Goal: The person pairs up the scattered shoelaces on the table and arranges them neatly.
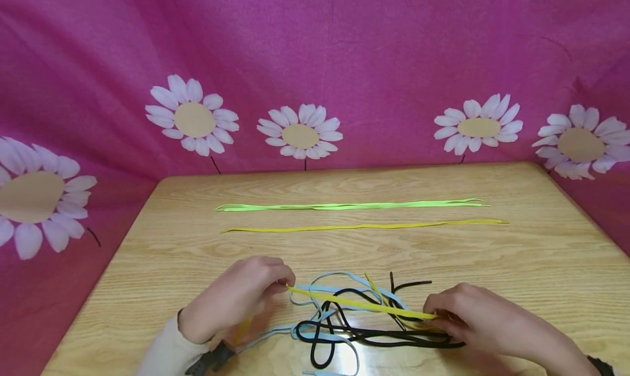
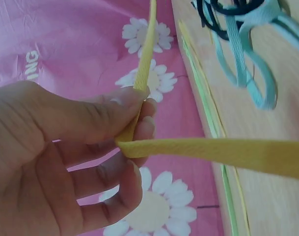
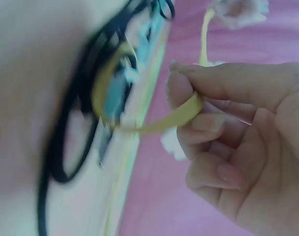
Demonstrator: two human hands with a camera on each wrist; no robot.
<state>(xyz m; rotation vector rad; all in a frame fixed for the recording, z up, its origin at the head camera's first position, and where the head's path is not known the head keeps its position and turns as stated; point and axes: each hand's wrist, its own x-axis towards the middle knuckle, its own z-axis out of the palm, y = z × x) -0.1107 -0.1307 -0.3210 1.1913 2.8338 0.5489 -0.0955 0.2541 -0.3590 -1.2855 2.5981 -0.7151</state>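
Note:
A flat yellow shoelace [image 1: 361, 305] is stretched between both hands above a loose pile. My left hand [image 1: 238, 296] pinches it between thumb and fingertips; in the left wrist view the lace [image 2: 198, 151] bends there and its free part runs off to the right. Thumb and index finger of my right hand [image 1: 474, 318] grip the other side, and in the right wrist view a length of the lace [image 3: 161, 123] loops down into the pile. Below lie tangled black laces [image 1: 384, 337] and light blue laces [image 1: 339, 274], partly covered by the yellow one.
Farther back on the wooden table [image 1: 167, 244], bright green laces [image 1: 344, 206] lie straight in a bundle. A single yellow lace [image 1: 354, 226] lies nearly parallel in front of them. A pink cloth with daisies [image 1: 374, 64] hangs behind the table and at its sides.

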